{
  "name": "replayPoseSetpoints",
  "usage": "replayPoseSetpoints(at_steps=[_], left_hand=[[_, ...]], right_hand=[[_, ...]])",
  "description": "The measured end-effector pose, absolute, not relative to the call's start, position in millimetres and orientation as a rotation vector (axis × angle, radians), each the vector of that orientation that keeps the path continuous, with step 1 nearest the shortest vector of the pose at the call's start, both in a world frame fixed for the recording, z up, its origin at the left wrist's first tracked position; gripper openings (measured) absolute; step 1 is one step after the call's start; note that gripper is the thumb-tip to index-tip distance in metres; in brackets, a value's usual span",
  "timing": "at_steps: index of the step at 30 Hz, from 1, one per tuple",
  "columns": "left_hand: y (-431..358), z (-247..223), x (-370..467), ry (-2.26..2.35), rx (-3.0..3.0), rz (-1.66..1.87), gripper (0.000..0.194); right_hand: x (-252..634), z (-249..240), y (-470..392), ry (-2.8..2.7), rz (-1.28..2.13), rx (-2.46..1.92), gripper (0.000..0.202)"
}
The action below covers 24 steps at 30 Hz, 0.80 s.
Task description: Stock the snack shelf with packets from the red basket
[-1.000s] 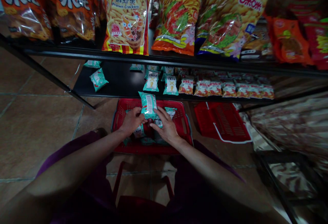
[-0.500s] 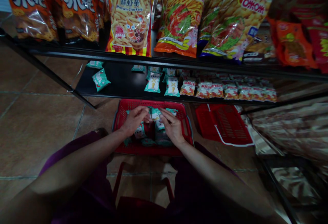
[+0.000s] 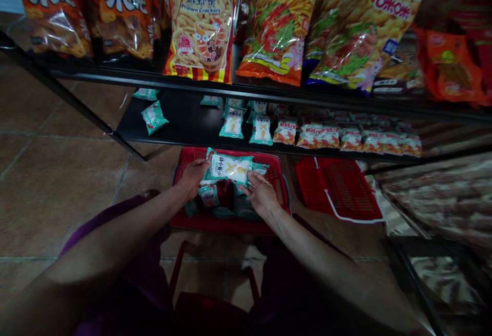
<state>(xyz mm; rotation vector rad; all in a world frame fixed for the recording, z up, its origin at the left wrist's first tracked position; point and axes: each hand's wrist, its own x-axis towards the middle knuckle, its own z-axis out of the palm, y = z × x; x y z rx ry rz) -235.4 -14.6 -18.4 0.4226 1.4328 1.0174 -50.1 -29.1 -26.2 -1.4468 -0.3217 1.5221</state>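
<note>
A teal and white snack packet [image 3: 230, 168] lies sideways above the red basket [image 3: 180, 220], gripped at both ends. My left hand [image 3: 193, 176] is closed on its left end. My right hand [image 3: 262, 192] pinches its right end, thumb and fingers on the edge. Beneath, inside the basket, are several more teal packets [image 3: 209, 196], partly hidden by the held one and by my hands. On the low black shelf, matching teal packets [image 3: 231, 122] stand in front of me, just beyond the basket.
Red and white snack packets [image 3: 323, 135] line the low shelf's right side. Large snack bags [image 3: 200, 28] fill the upper shelf [image 3: 126, 74], which overhangs the lower one. A second red basket [image 3: 338, 187] sits on the tiled floor at right. Black shelf legs [image 3: 77, 102] slant down at left.
Both hands were down in the basket with fingers over the packets. Now they hold one teal packet raised above the others, stretched between them. The view has shifted slightly.
</note>
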Motion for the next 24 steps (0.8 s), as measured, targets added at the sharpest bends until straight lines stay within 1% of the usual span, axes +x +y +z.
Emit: replayPoseSetpoints(at_steps=[5, 9, 14, 24], left_hand=[[-10, -13, -237, 1.643, 0.466, 1.117, 0.006], [-2, -12, -245, 1.702, 0.567, 1.171, 0.012], [6, -18, -256, 1.684, 0.65, 1.199, 0.02], [11, -14, -260, 1.582, 0.338, 1.169, 0.02]], right_hand=[[-52, -25, -38, -0.399, 1.601, -1.478, 0.034], [-58, -22, -46, -0.441, 1.692, -1.559, 0.037], [-67, -20, -57, -0.452, 1.816, -1.46, 0.043], [-75, -3, -63, -0.438, 1.939, -1.37, 0.04]])
